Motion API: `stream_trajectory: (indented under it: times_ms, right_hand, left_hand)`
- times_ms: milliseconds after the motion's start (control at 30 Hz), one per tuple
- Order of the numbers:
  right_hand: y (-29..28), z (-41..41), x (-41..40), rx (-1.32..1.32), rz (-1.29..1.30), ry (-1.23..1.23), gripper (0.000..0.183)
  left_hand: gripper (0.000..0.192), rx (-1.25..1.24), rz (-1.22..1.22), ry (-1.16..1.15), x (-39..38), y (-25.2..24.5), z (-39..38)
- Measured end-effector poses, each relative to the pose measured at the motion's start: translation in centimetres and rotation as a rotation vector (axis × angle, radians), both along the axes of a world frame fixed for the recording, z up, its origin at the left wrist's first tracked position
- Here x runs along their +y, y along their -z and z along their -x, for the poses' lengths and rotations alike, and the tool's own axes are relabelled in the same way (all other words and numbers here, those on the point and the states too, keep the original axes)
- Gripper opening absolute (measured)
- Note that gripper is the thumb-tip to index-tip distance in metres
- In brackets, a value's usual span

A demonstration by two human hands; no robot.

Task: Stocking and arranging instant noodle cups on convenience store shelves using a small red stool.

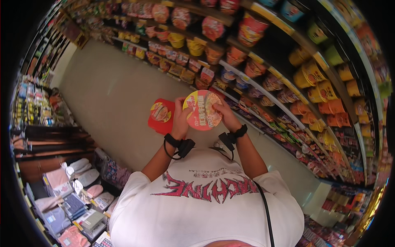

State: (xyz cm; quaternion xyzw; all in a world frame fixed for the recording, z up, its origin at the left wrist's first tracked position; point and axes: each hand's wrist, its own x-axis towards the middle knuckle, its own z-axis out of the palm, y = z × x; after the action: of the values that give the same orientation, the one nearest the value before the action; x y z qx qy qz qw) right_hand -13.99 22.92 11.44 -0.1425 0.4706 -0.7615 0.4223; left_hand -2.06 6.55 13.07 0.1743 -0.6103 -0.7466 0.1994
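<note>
Between my two hands is an instant noodle cup (202,110), its round printed lid facing up towards the camera. My left hand (181,119) grips the lid's left edge with the thumb on top. On the opposite edge, my right hand (226,114) holds the cup, its thumb resting over the noodle picture. The sides of this cup are hidden under the lid. Just left of my left hand, and lower down, is a red basket (166,127) with another noodle cup (160,112) in it, lid up.
Shelves of noodle cups and bowls (310,74) run along the right and top. A large red noodle bucket (251,29) stands on an upper shelf. Folded clothes and caps (74,200) lie at the lower left. The pale floor (108,83) stretches beyond the basket.
</note>
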Motion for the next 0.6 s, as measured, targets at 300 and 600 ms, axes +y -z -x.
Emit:
stream_trajectory:
  times_ms: [300,600]
  right_hand:
    - [-0.4,8.7,13.7,-0.026,-0.052,0.333,0.057]
    - [-0.9,16.2,19.3,-0.001,-0.064,0.731,0.046]
  left_hand:
    - [0.034,-0.052,-0.19,0.275,11.8,1.3,14.0]
    - [0.075,0.226,-0.018,0.368,21.0,0.6,21.8]
